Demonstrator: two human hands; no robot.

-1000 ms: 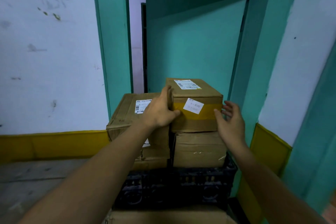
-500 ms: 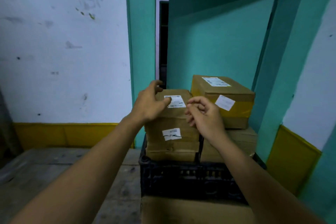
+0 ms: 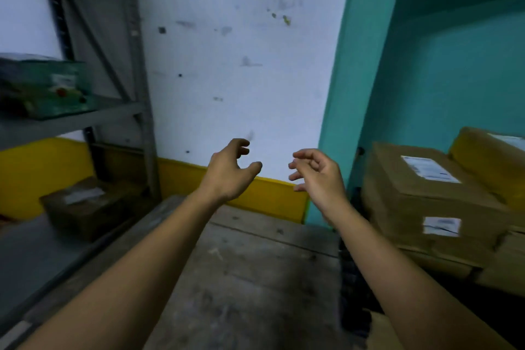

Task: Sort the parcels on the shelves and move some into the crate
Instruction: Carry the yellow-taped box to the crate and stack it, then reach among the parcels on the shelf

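My left hand (image 3: 227, 173) and my right hand (image 3: 319, 176) hover in front of the white wall, fingers loosely curled, holding nothing. To the right, cardboard parcels are stacked in a black crate (image 3: 350, 287); the nearest parcel (image 3: 420, 202) carries white labels, and a yellow-taped parcel (image 3: 494, 162) sits behind it. At the left, a brown parcel (image 3: 85, 204) lies on the lower level of the grey metal shelf (image 3: 71, 122). A green box (image 3: 45, 88) stands on the upper shelf board.
A worn wooden floor (image 3: 250, 278) stretches between shelf and crate. A teal door frame (image 3: 341, 94) and teal door (image 3: 454, 65) stand behind the crate. A cardboard edge (image 3: 380, 332) shows at the bottom right.
The view has swung left from the crate toward the shelf. Both hands have come off the parcels in the crate and now hang free in the air.
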